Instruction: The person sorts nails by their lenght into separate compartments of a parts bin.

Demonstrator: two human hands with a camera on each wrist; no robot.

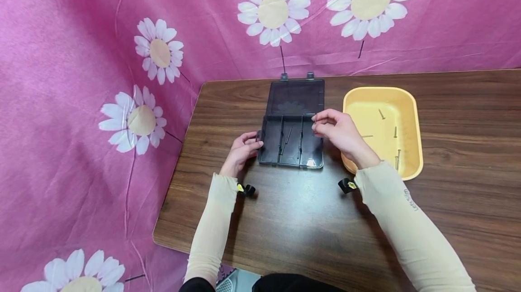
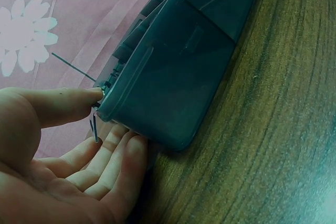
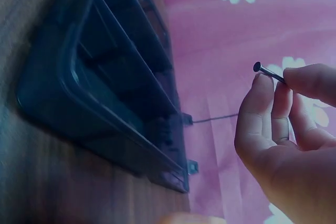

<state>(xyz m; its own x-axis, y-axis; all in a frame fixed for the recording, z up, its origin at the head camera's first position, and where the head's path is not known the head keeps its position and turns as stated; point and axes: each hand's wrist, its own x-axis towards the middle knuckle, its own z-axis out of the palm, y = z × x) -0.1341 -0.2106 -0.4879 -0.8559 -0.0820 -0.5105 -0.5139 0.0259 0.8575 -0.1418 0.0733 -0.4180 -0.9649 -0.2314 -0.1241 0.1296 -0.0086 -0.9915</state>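
Observation:
On the table lies a dark see-through compartment box, its lid swung back toward the pink cloth. My left hand grips the box's left side, thumb at the rim and fingers against the wall below. Between the thumb and fingertips of my right hand is a thin metal nail, its round head sticking out. That hand is over the box's right compartment, near the back edge. Thin nails lie in the middle compartment, and another dark one shows along the right divider.
A yellow tray stands right of the box, with several loose nails in it; my right forearm crosses its near left corner. Behind and left of the wooden table hangs a pink flowered cloth.

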